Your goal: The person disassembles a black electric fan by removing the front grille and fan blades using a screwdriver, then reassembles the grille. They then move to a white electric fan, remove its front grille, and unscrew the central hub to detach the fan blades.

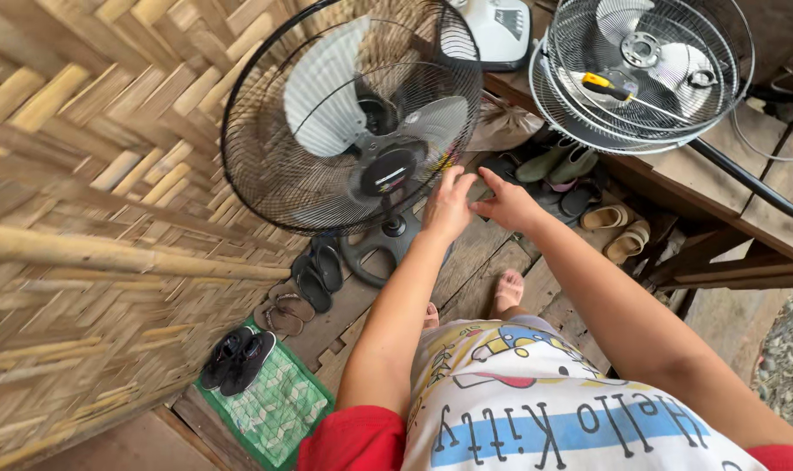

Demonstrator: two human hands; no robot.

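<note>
A black stand fan [353,118] with a round wire cage and pale blades stands in front of me on a round base [370,253]. My left hand [447,208] and my right hand [505,205] reach together to the cage's lower right rim, fingers pinched close at the wire edge. Whether they grip a clip or the wire itself I cannot tell. My bare feet [505,292] stand on the wooden plank floor below.
A woven bamboo wall [91,201] fills the left. On a wooden bench [719,174] at right lies a white fan cage [641,70] with a yellow-handled tool [608,85]. Sandals [314,275], dark shoes [238,358] on a green mat [279,406], and more footwear [615,227] lie around.
</note>
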